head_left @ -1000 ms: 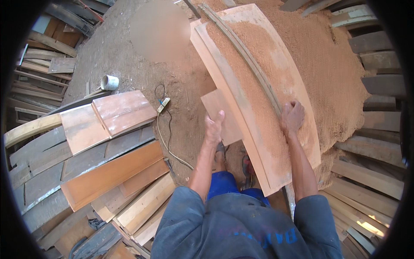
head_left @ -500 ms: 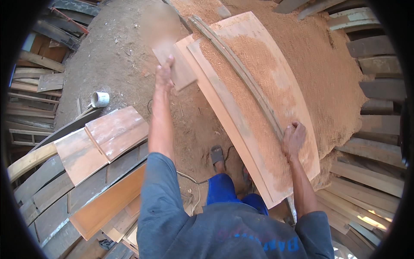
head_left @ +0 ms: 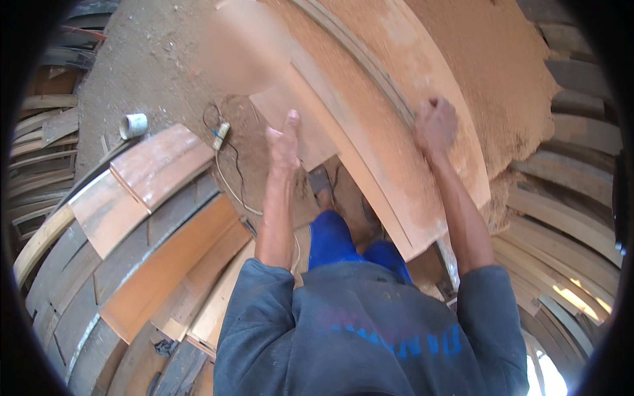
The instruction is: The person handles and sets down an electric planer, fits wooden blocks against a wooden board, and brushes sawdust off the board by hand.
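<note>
Now the left hand (head_left: pixel 284 149) clasps the flat board (head_left: pixel 312 136), the long panel (head_left: pixel 396 173) slanting just right of it beneath a curled right hand (head_left: pixel 436 126), hold unclear.

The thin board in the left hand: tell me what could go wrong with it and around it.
The thin board is held near one edge by the left hand, so it could tilt or knock the large panel close beside it. Loose sawdust covers much of that panel, so the narrow strip lying there, or the right hand by its near end, might slide. The pale cord on the ground could catch a foot.
</note>
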Tool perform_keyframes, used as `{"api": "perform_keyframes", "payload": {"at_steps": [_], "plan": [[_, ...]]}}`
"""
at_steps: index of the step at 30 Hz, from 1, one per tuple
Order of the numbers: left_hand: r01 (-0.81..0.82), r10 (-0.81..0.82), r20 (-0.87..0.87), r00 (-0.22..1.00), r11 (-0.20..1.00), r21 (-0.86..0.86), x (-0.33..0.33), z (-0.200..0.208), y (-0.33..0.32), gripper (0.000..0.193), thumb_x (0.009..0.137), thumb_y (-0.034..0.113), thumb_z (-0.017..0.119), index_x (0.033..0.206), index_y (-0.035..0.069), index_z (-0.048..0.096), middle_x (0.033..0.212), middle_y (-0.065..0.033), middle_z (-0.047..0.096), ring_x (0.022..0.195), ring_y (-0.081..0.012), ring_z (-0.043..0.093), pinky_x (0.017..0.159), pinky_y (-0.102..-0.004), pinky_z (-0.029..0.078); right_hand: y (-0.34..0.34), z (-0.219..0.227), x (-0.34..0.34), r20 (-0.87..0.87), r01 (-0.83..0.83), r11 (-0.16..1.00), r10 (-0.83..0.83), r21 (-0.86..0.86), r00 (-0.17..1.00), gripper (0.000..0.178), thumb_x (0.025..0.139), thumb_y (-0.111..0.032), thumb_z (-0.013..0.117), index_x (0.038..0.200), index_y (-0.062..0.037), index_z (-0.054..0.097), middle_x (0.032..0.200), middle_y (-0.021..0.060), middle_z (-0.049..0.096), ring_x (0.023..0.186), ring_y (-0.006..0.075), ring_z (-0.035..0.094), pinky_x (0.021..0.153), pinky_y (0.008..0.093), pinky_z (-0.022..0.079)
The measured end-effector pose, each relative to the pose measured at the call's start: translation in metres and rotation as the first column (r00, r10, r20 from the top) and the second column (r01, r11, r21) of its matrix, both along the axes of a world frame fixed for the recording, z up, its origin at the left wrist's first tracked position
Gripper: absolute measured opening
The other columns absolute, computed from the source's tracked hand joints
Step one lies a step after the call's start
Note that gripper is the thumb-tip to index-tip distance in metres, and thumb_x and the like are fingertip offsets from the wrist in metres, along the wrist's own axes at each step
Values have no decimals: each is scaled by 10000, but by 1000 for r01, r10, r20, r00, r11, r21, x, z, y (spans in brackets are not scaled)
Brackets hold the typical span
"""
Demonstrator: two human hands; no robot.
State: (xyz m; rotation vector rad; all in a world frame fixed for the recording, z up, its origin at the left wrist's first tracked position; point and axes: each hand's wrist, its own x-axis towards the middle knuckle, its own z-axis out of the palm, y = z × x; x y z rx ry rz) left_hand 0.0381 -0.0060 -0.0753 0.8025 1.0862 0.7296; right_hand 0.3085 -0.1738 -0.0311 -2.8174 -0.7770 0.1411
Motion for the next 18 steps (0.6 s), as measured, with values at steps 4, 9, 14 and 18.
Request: {"api": "perform_keyframes", "payload": {"at_steps": [4,9,14,18], "plan": [[-16,16,7,1000,1000,14,-16,5,-150,629,945,189,716,1433,-72,415,1351,-168,576,1197,-234,584,1044,-375,485,6,11,-5,-102,53,999,-54,-8,993,463,934,-404,505,1235,-68,613,1276,172,618,1239,343,544,1044,485,428],[89,-76,-176,981,994,62,-36,-4,-305,596,951,137,666,1440,-73,399,1359,-156,554,1219,-231,570,1059,-366,470,2,7,-7,-103,74,993,-64,97,993,521,933,-425,492,1312,-82,588,1373,194,561,1313,377,486,1101,529,363],[159,-184,-101,978,963,-218,-57,10,-429,629,928,178,705,1424,-44,388,1316,-142,572,1204,-221,576,1058,-369,463,-7,47,-18,-254,66,994,-42,86,966,532,981,-446,477,1304,-37,582,1394,252,554,1312,397,505,1120,518,383],[147,-152,-3,988,964,-221,-60,11,-469,658,935,256,740,1426,-18,399,1321,-119,578,1208,-213,574,1053,-359,465,-9,27,-7,-131,-28,989,48,148,990,527,989,-429,461,1241,9,607,1318,253,600,1275,404,530,1112,518,384]]}}
